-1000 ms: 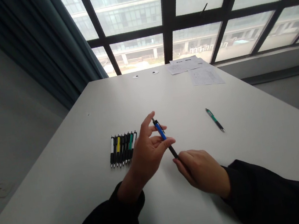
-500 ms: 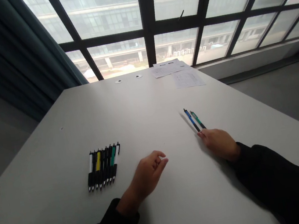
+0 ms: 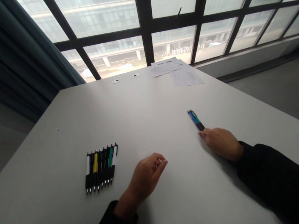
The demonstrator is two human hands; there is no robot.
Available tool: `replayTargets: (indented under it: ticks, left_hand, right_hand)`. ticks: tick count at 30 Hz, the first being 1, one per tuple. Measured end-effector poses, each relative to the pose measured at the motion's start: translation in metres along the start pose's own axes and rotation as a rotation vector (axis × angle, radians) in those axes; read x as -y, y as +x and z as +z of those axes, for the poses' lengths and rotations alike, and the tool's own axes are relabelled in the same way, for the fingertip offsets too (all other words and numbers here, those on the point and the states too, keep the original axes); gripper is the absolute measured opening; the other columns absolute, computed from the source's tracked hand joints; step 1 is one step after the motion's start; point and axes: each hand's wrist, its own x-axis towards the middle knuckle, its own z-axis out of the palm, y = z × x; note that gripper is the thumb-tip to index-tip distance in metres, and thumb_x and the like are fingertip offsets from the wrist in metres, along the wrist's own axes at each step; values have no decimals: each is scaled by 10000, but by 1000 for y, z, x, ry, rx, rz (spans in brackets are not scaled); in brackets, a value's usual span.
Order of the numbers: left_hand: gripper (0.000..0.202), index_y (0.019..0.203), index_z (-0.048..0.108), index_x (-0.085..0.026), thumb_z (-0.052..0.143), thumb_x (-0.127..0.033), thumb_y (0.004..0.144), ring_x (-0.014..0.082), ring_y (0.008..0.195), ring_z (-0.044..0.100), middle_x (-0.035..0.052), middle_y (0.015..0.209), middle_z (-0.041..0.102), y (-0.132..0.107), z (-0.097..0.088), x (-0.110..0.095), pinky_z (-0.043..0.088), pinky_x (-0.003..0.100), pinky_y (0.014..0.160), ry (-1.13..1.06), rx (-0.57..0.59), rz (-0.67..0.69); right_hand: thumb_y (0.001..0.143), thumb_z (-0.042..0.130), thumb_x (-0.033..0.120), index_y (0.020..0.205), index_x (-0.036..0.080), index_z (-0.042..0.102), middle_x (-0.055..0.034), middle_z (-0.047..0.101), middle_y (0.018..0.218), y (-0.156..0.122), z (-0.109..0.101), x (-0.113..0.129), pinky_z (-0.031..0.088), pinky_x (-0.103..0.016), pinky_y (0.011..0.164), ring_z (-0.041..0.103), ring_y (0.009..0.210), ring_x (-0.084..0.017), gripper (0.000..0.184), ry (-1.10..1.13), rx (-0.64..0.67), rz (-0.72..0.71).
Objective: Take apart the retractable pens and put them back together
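Note:
My right hand (image 3: 220, 142) grips the lower ends of a blue pen (image 3: 193, 117) and a green pen (image 3: 197, 117) at the right of the table. Both pens lie side by side, touching, their black clip ends pointing away from me. My left hand (image 3: 147, 173) rests near the middle with its fingers curled in and the thumb close to the index finger; nothing shows in it. To its left lies a row of pens (image 3: 102, 168), close together, in black, white, yellow and green.
The white table (image 3: 128, 118) stretches to a window wall (image 3: 146, 34). Printed papers (image 3: 187, 77) lie at its far right corner, and two round white discs (image 3: 136, 75) sit near the far edge. A dark curtain (image 3: 12, 46) hangs at the left.
In my right hand, the blue pen and green pen have come together from slightly spread to touching. The left hand's thumb and index finger have drawn a little closer. The view has shifted slightly.

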Motion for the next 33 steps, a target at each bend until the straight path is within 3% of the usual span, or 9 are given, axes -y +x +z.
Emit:
replayTargets:
  ticks: [14, 17, 20, 24, 27, 33]
  left_hand:
    - [310, 857, 656, -179, 513, -431, 967, 130, 608, 507, -15, 651, 572, -2, -2, -2, 399, 239, 603, 34, 0, 30]
    - [314, 851, 656, -178, 511, -431, 968, 133, 618, 524, -9, 662, 591, -1, -2, -1, 406, 241, 614, 38, 0, 40]
    - [315, 851, 657, -178, 508, -429, 969, 134, 619, 532, -6, 665, 602, -2, -2, 0, 405, 241, 613, 41, -2, 52]
    - [316, 862, 665, -178, 503, -426, 974, 135, 641, 547, 3, 691, 625, -5, -4, 3, 406, 239, 623, 49, -5, 64]
    - [307, 872, 675, -176, 513, -418, 972, 127, 637, 535, -2, 694, 626, -9, -6, 6, 397, 234, 619, 60, -4, 67]
    - [266, 881, 671, -174, 533, -383, 970, 109, 615, 499, -19, 689, 613, -13, -6, 10, 374, 228, 602, 69, -10, 79]
  right_hand:
    - [1043, 363, 382, 859, 152, 704, -146, 737, 776, -1, 1, -2, 405, -305, 580, 713, 682, -259, 451, 42, -45, -6]
    - [1026, 369, 490, 744, 174, 672, -115, 700, 690, 0, 2, -4, 364, -308, 555, 670, 621, -246, 521, 77, -119, 24]
    - [994, 386, 582, 803, 175, 632, -103, 673, 733, 1, 5, -4, 355, -320, 556, 628, 625, -238, 512, 115, -247, 71]
    - [951, 516, 496, 1022, 150, 566, -124, 655, 973, 6, 14, -4, 444, -313, 703, 631, 819, -236, 356, 205, -373, 25]
    - [928, 538, 420, 1036, 154, 533, -133, 629, 1001, 12, 21, -3, 457, -318, 826, 613, 917, -247, 287, 281, -420, -27]
    - [865, 574, 443, 930, 213, 485, -67, 592, 874, 16, 29, -2, 436, -331, 680, 581, 761, -231, 255, 370, -471, 23]
